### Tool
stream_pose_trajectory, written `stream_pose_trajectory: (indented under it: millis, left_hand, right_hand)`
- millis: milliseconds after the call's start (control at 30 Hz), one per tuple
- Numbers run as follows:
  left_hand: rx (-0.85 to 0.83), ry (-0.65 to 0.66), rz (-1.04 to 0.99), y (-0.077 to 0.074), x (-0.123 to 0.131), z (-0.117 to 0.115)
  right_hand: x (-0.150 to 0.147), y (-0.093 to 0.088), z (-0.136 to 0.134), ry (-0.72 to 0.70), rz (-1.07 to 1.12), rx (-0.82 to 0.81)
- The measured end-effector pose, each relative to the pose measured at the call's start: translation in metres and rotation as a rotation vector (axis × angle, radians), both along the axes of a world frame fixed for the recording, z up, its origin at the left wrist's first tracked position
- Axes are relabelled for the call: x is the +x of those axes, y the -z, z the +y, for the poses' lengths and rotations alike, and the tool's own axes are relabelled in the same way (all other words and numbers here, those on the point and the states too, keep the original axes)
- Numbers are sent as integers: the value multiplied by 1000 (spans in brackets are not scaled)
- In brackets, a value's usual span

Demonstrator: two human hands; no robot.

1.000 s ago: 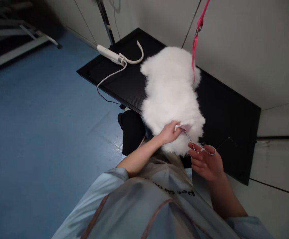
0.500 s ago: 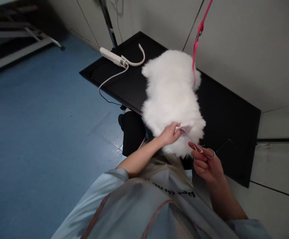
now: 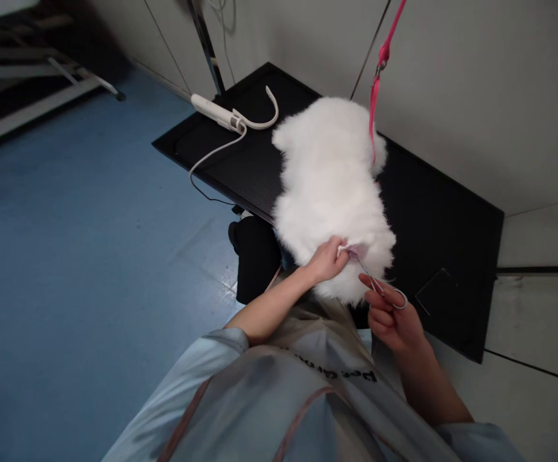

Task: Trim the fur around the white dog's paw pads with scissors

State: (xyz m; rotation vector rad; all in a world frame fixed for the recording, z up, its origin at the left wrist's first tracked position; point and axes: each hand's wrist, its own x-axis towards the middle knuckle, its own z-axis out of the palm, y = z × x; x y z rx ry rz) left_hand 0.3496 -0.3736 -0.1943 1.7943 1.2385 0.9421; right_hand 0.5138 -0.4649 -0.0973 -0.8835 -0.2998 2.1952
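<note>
A fluffy white dog (image 3: 329,186) stands on a black grooming table (image 3: 433,212), tethered by a pink leash (image 3: 374,96) from above. My left hand (image 3: 326,260) is closed, pinching back the dog's fur near its rear and baring a pink patch. My right hand (image 3: 389,314) is closed on a slim metal tool with ring handles (image 3: 380,285), like scissors or forceps. The tool's tip points into the parted fur beside my left fingers.
A white corded grooming tool (image 3: 216,112) with a curved white piece lies at the table's far left corner. A black stool (image 3: 254,253) sits below the table edge. Blue floor lies to the left, grey walls behind, and a metal frame stands at the top left.
My right hand has shifted slightly left and closer to the dog with the tool. My left hand keeps its pinch on the fur. The view has shifted a little.
</note>
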Motion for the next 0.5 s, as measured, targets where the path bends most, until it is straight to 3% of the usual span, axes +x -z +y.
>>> stream_pose_trajectory:
  millis: [200, 500]
  left_hand:
    - [-23, -25, 15, -5, -1, -1]
    - [19, -21, -5, -1, -1, -2]
  right_hand:
    - [-4, -10, 6, -74, 32, -63]
    - [-7, 5, 7, 1, 1, -31]
